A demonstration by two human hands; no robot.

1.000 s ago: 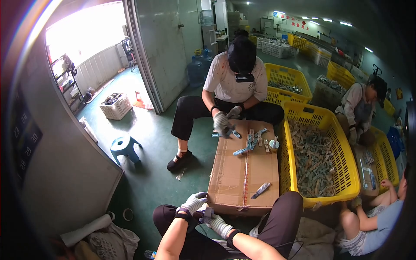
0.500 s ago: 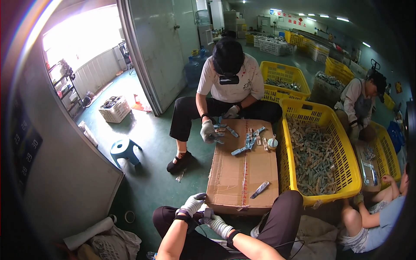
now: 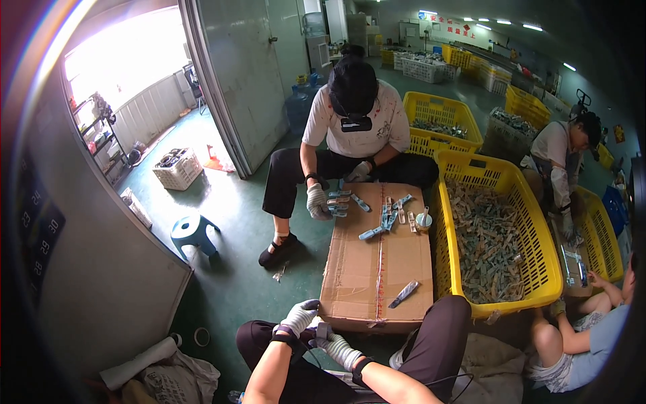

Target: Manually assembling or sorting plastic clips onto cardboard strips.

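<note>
My left hand point(image 3: 299, 317), in a white knit glove, is closed beside the near left corner of the cardboard box point(image 3: 350, 283). To its right my right hand point(image 3: 338, 347), gloved alike, is closed around something small and grey point(image 3: 324, 331) that I cannot make out. The hands nearly meet above my lap, and what the left fingers hold is hidden. A dark cable runs down from between them. On the box's near right part lies a small knife-shaped piece in blue wrapping point(image 3: 404, 295). Several light-blue and pale folding pieces point(image 3: 387, 219) lie on its far half.
Across the box sits a co-worker point(image 3: 353, 114) with gloved hands at the blue pieces. A jar point(image 3: 423, 220) stands on the box. On the right is a yellow crate point(image 3: 464, 269) full of small pieces; two other people sit beyond. A blue stool point(image 3: 194, 232) stands left.
The co-worker opposite has shifted a gloved hand left, off the row of blue pieces. At the right, another person's arm has reached down lower. My hands have stayed put.
</note>
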